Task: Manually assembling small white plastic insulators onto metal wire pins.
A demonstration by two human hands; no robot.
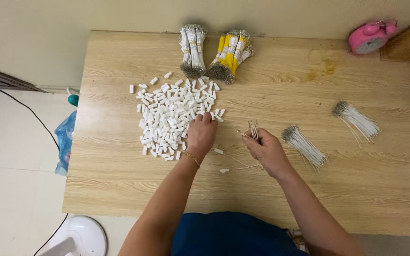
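My left hand [200, 134] rests palm down on the right edge of a pile of several small white plastic connectors [172, 116], fingers touching the pieces. My right hand [265, 150] pinches a small bunch of thin wires [253, 129] that stick up from its fingers. Two wires with white connectors on their ends [224, 161] lie on the wooden table [119, 180] between my hands. A loose bundle of white wires [304, 146] lies just right of my right hand.
A bound bundle of white wires [193, 50] and one of yellow wires [231, 56] lie at the table's far edge. Another white wire bundle [357, 119] lies at right. A pink alarm clock [370, 37] stands at the back right. A blue bag [65, 140] and a white fan base [79, 237] are on the floor at left.
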